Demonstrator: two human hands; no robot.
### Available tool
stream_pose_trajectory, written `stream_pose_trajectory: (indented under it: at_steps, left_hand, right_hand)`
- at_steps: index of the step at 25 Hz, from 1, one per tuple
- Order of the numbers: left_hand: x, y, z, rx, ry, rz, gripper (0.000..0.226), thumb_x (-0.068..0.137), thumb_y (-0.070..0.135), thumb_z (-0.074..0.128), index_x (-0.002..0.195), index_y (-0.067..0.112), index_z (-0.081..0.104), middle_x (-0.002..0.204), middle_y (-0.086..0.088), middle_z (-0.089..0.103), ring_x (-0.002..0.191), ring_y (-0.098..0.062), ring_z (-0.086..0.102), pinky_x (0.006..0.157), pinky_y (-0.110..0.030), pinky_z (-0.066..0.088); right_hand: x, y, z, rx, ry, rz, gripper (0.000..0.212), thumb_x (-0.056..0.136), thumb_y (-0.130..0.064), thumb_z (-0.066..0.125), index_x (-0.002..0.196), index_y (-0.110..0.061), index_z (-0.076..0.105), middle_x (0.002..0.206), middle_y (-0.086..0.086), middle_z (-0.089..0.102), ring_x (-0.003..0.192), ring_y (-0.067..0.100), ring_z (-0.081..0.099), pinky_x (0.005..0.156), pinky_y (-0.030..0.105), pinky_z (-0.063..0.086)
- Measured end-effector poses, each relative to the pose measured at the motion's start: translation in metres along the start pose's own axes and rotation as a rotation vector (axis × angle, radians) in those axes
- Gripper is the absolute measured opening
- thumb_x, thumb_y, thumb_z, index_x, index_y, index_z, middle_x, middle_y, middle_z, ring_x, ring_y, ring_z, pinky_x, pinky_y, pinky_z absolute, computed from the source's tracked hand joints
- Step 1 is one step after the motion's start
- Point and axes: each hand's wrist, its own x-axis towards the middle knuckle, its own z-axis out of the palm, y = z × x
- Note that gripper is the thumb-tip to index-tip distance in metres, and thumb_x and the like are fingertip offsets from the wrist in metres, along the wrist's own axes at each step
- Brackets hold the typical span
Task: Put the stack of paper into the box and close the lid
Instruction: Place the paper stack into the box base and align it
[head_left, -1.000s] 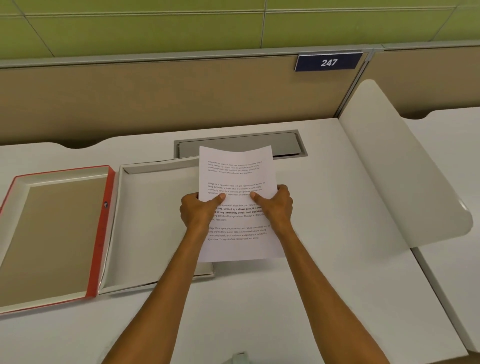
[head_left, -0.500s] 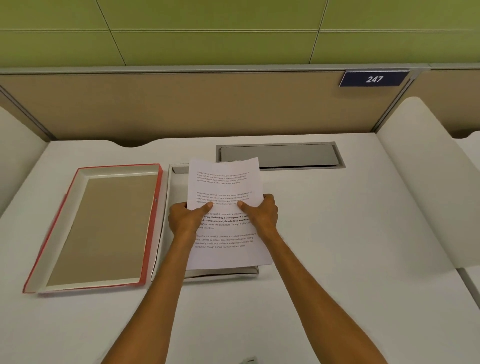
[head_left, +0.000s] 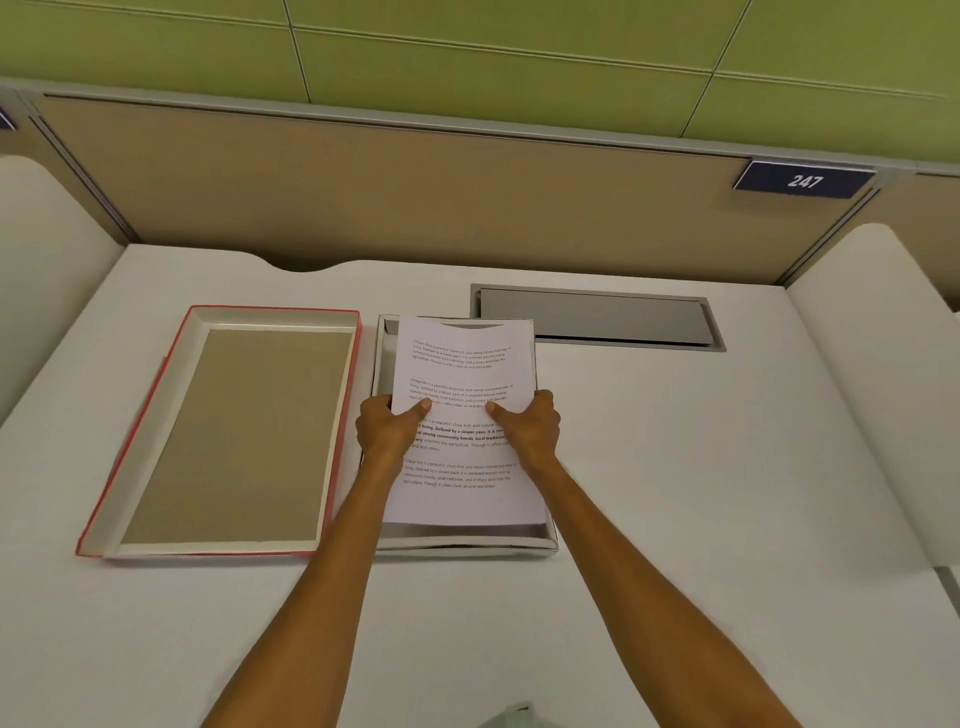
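A white stack of paper (head_left: 462, 364) with printed text hovers over the open white box (head_left: 467, 543) in the middle of the desk, covering most of the box's inside. My left hand (head_left: 384, 423) grips the stack's left edge, thumb on top. On the stack's right edge sits my right hand (head_left: 530, 423), gripping the same way. The box's lid (head_left: 234, 431), red-edged with a brown inner face, lies open and flat to the left of the box, joined along its side.
A grey cable hatch (head_left: 595, 317) is set into the white desk (head_left: 701, 467) behind the box. Tan partition panels stand at the back, with a blue "247" sign (head_left: 804, 180). White rounded dividers rise at the far left and right (head_left: 883, 364).
Both hands have carried the paper leftward until it is over the box. The view has turned left, so the whole lid now shows.
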Motion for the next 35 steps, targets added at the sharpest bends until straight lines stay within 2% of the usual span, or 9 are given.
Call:
stream_pose_trajectory:
  at_steps: [6, 10, 12, 16, 20, 24, 26, 29, 35]
  left_hand:
    - [0.007, -0.006, 0.009, 0.024, 0.009, 0.047, 0.028, 0.086, 0.021, 0.075, 0.107, 0.004, 0.07, 0.114, -0.016, 0.073, 0.091, -0.029, 0.071, 0.063, -0.027, 0.055]
    - [0.013, -0.006, 0.01, 0.055, 0.058, 0.029, 0.031, 0.086, 0.022, 0.074, 0.109, 0.003, 0.069, 0.116, -0.017, 0.072, 0.097, -0.033, 0.071, 0.074, -0.037, 0.059]
    - [0.016, -0.006, 0.011, 0.072, 0.064, 0.032, 0.031, 0.086, 0.022, 0.074, 0.11, 0.003, 0.068, 0.117, -0.017, 0.071, 0.099, -0.033, 0.071, 0.075, -0.037, 0.058]
    - [0.02, -0.006, 0.013, 0.083, 0.069, 0.042, 0.03, 0.087, 0.022, 0.073, 0.11, 0.003, 0.068, 0.116, -0.017, 0.072, 0.098, -0.033, 0.071, 0.07, -0.034, 0.056]
    - [0.022, -0.009, 0.016, 0.097, 0.072, 0.047, 0.03, 0.087, 0.021, 0.073, 0.11, 0.002, 0.068, 0.117, -0.018, 0.072, 0.098, -0.033, 0.071, 0.056, -0.024, 0.048]
    - [0.025, -0.012, 0.016, 0.104, 0.076, 0.034, 0.032, 0.087, 0.022, 0.073, 0.112, 0.003, 0.068, 0.119, -0.017, 0.071, 0.099, -0.033, 0.071, 0.062, -0.029, 0.053]
    - [0.026, -0.013, 0.017, 0.099, 0.079, 0.03, 0.031, 0.087, 0.021, 0.074, 0.111, 0.003, 0.068, 0.118, -0.017, 0.071, 0.098, -0.033, 0.071, 0.06, -0.027, 0.052]
    - [0.026, -0.015, 0.018, 0.086, 0.087, 0.035, 0.031, 0.087, 0.02, 0.074, 0.111, 0.001, 0.068, 0.119, -0.018, 0.071, 0.1, -0.033, 0.071, 0.053, -0.021, 0.046]
    - [0.027, -0.023, 0.02, 0.101, 0.099, 0.031, 0.033, 0.088, 0.021, 0.072, 0.114, 0.001, 0.067, 0.121, -0.017, 0.07, 0.102, -0.033, 0.07, 0.052, -0.017, 0.043]
  right_hand:
    - [0.006, 0.002, 0.01, -0.091, -0.002, 0.0, 0.058, 0.085, -0.031, 0.072, 0.127, -0.006, 0.042, 0.131, 0.012, 0.058, 0.114, 0.03, 0.062, 0.09, 0.038, 0.053]
    - [0.013, -0.002, 0.016, -0.126, -0.018, -0.017, 0.06, 0.086, -0.029, 0.071, 0.131, -0.004, 0.039, 0.131, 0.013, 0.057, 0.115, 0.031, 0.061, 0.092, 0.039, 0.052]
    - [0.016, -0.002, 0.02, -0.129, -0.027, -0.036, 0.06, 0.086, -0.026, 0.07, 0.132, -0.003, 0.039, 0.132, 0.013, 0.058, 0.116, 0.031, 0.061, 0.091, 0.038, 0.052]
    - [0.017, -0.001, 0.025, -0.131, -0.026, -0.077, 0.054, 0.088, -0.022, 0.069, 0.129, -0.003, 0.04, 0.132, 0.013, 0.058, 0.116, 0.03, 0.061, 0.088, 0.035, 0.053]
    - [0.021, 0.001, 0.027, -0.142, -0.033, -0.056, 0.053, 0.087, -0.023, 0.07, 0.127, -0.005, 0.04, 0.129, 0.012, 0.059, 0.113, 0.029, 0.063, 0.082, 0.031, 0.052]
    - [0.022, 0.006, 0.029, -0.134, -0.044, -0.052, 0.052, 0.087, -0.023, 0.07, 0.126, -0.004, 0.04, 0.129, 0.013, 0.059, 0.112, 0.029, 0.063, 0.081, 0.03, 0.051]
    - [0.022, 0.007, 0.029, -0.132, -0.043, -0.051, 0.051, 0.087, -0.021, 0.07, 0.125, -0.003, 0.041, 0.128, 0.013, 0.059, 0.112, 0.03, 0.063, 0.078, 0.028, 0.049]
    - [0.024, 0.008, 0.029, -0.132, -0.05, -0.044, 0.052, 0.087, -0.021, 0.071, 0.125, -0.003, 0.041, 0.129, 0.014, 0.058, 0.113, 0.03, 0.062, 0.083, 0.032, 0.052]
    - [0.027, 0.01, 0.032, -0.14, -0.039, -0.034, 0.051, 0.087, -0.022, 0.07, 0.125, -0.004, 0.042, 0.128, 0.014, 0.059, 0.112, 0.031, 0.063, 0.088, 0.037, 0.054]
